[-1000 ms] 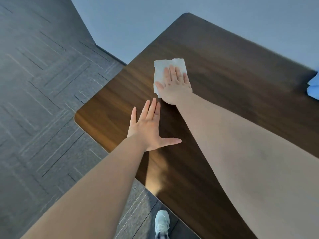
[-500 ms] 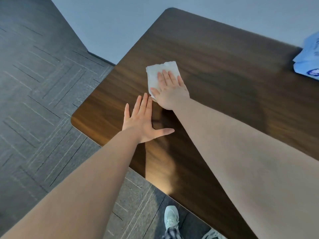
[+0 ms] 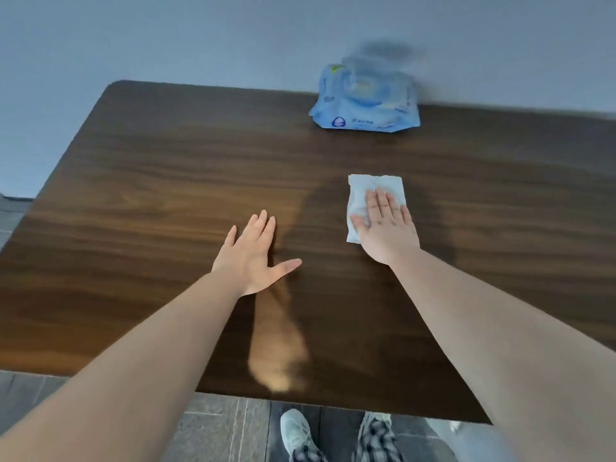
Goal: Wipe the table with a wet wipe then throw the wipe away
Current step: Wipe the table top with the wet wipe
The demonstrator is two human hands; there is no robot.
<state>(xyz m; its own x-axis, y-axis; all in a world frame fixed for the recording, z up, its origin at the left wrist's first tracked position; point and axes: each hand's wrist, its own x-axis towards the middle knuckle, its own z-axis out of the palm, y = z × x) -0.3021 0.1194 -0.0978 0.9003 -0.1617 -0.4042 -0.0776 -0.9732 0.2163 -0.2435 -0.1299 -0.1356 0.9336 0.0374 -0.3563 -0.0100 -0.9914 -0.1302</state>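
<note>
The right hand [image 3: 386, 231] lies flat, fingers spread, pressing the folded wet wipe [image 3: 373, 195] onto the desk [image 3: 166, 181]; its long axis runs away from the person (toward the blue wipes pack [image 3: 365, 101]). The left hand [image 3: 253, 258] rests open, grasping nothing.

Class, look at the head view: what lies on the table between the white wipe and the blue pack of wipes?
Nothing: in the head view only bare wooden table separates the wipe under the right hand from the blue pack.
</note>
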